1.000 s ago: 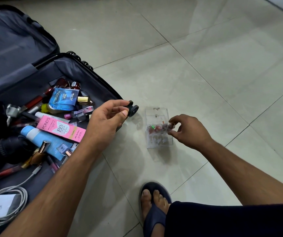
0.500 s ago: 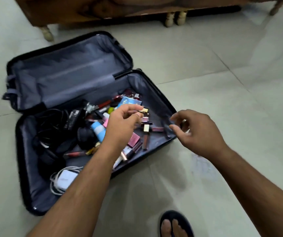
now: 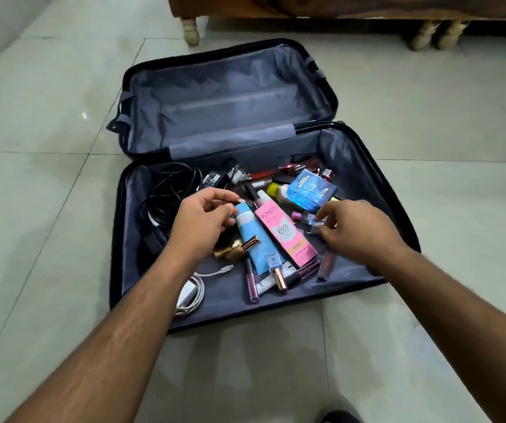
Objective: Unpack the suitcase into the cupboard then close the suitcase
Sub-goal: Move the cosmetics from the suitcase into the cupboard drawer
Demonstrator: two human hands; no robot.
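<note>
Pale tiled floor [image 3: 47, 209]; legs of wooden furniture [image 3: 191, 32] are showing along the top edge. A dark suitcase [image 3: 117, 239] is lying open flat on the floor, its lid [image 3: 230, 96] folded back toward the furniture, grey lining showing, nothing loose visible in it.

The near half is holding a jumble. Black cables [image 3: 169, 190] are lying coiled at the left, a white charger [image 3: 189, 293] with its cord at the near left corner. A pink box [image 3: 285, 232] marked POND'S BB is lying diagonally in the middle, touching a blue tube [image 3: 258, 239] just to its left. A blue sachet [image 3: 311, 192] is sitting toward the far right, beside a yellow-capped bottle [image 3: 276, 190]. Lipsticks and small gloss tubes are scattered around these; a gold-capped item [image 3: 230, 247] is lying by the left wrist.

Both arms are reaching in from the bottom edge. Left hand [image 3: 203, 224] is hovering over the tube's cap end, fingers loosely curled, thumb near forefinger; whether it is pinching anything cannot be told. Right hand [image 3: 355, 230] is positioned over the right side, fingertips pinching a small clear item [image 3: 314, 221] just right of the pink box.

A dark sandal [image 3: 340, 416] is showing at the bottom edge.
</note>
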